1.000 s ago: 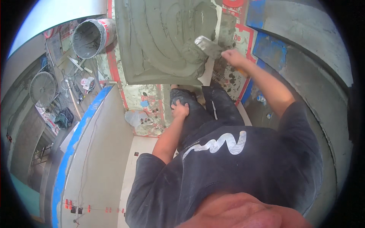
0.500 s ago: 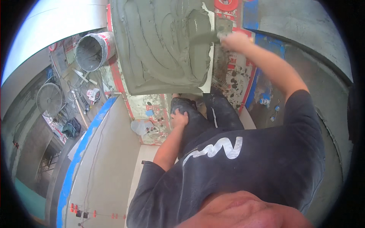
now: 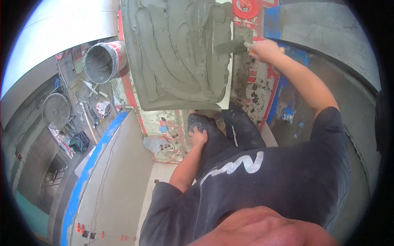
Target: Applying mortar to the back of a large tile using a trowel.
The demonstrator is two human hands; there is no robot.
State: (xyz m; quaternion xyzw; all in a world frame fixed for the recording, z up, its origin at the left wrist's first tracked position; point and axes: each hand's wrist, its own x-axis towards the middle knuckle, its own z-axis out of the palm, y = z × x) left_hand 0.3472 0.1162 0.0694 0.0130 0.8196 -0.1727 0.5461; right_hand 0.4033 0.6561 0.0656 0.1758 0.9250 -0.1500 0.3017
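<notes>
A large rectangular tile stands in front of my knees, its face coated with grey mortar in ridges and smears. Its bare white edge shows along the lower right. My right hand is closed around the handle of a trowel. The trowel's mortar-covered blade reaches over the tile's right edge, and whether it touches the mortar I cannot tell. My left hand rests on my left thigh near the knee, fingers spread, with nothing in it.
Left of the tile lies a mortar-smeared bucket on its side. Farther left are a round fan, cables and tools. A clear plastic bag lies on the floor covering. Blue tape edges a pale panel. A red ring-shaped object lies at the top.
My right hand and the trowel have moved right, toward the tile's edge. Mortar covers more of the upper right edge than before. My left hand stays on my thigh; the view has shifted slightly.
</notes>
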